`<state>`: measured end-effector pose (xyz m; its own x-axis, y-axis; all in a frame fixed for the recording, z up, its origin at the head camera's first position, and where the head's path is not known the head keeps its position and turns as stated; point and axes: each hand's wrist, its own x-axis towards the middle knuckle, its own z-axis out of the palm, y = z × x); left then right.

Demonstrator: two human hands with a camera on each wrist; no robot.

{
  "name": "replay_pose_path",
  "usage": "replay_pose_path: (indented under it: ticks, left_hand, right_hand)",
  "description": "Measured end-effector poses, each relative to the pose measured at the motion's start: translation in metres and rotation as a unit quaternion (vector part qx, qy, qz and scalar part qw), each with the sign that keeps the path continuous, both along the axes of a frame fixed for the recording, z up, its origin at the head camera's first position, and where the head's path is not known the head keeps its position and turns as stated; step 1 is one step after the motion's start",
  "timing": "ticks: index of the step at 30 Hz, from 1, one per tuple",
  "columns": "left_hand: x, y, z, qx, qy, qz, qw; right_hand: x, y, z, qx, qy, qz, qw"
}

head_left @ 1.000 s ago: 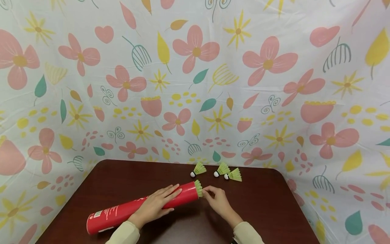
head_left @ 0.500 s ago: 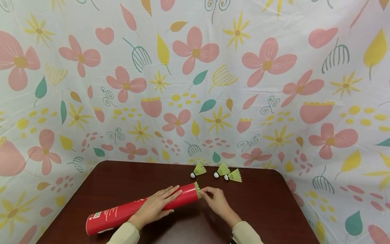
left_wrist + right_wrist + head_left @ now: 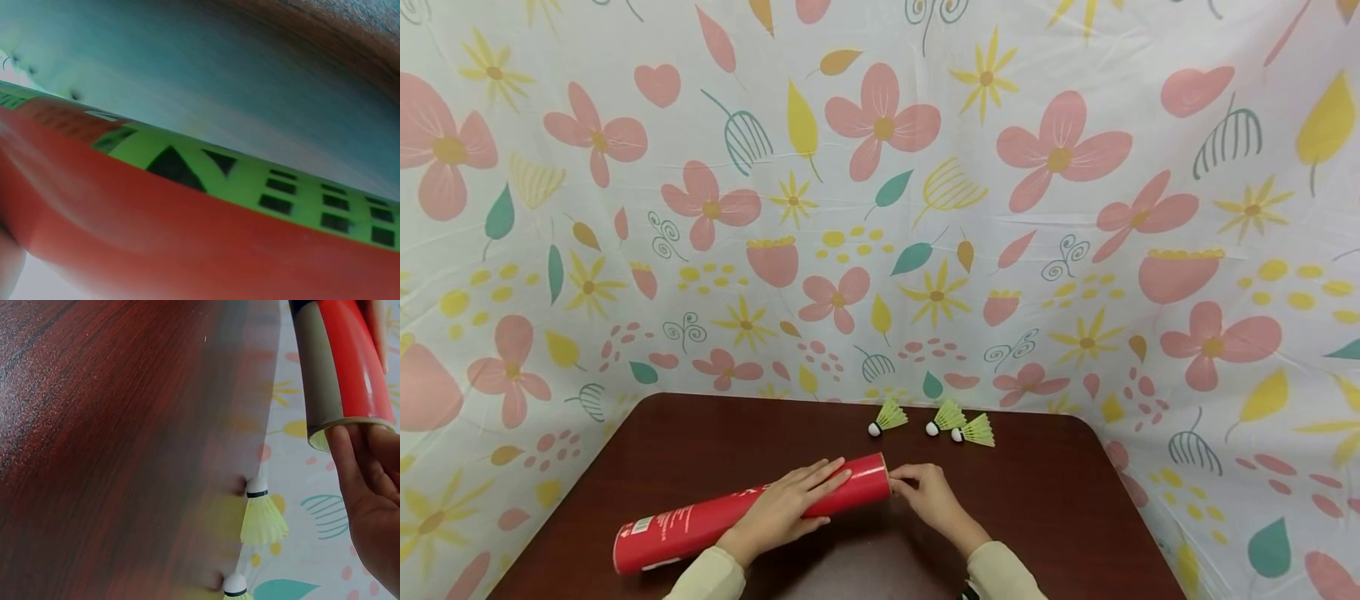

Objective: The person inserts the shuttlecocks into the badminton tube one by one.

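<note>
A long red shuttlecock tube (image 3: 861,483) lies slanted across the front of the table, its mouth end to the right. My left hand (image 3: 782,504) grips it near the mouth, fingers over the top and thumb on the near side. In the left wrist view the tube (image 3: 187,231) shows a green band with black marks. At the mouth is my right hand (image 3: 931,496); the right wrist view shows fingers of this hand (image 3: 375,519) reaching inside the rim. Their tips are hidden, and no shuttlecock shows inside the tube.
Near the back edge of the dark wooden table (image 3: 1037,500) lie a yellow shuttlecock (image 3: 889,417) and, to its right, two more close together, a rear shuttlecock (image 3: 946,417) and a front shuttlecock (image 3: 975,430). A floral-printed curtain (image 3: 880,250) hangs behind.
The yellow shuttlecock skirt that stuck out of the tube's mouth has gone inside, out of sight. My right hand has moved slightly left with it; my left hand stays on the tube.
</note>
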<state>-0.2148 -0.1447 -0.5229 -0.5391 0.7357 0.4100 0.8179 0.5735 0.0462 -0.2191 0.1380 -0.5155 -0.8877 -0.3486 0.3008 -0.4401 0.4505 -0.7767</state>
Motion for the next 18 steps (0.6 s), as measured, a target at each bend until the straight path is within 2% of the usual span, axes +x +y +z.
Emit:
replay_pose_path:
  ticks: [6,12,18]
  left_hand:
    - [0.001,0.001,0.001,-0.002,-0.007,0.001,1.0]
    - [0.001,0.001,0.001,-0.008,-0.005,-0.001,1.0]
    - [-0.001,0.001,0.001,-0.001,-0.004,-0.001,1.0]
  right_hand:
    - [0.0,0.001,-0.001,0.005,0.009,0.008,1.0]
    - [0.002,0.005,0.0,0.003,-0.008,0.011,1.0]
    - [-0.001,0.013,0.001,0.009,0.009,0.01,1.0]
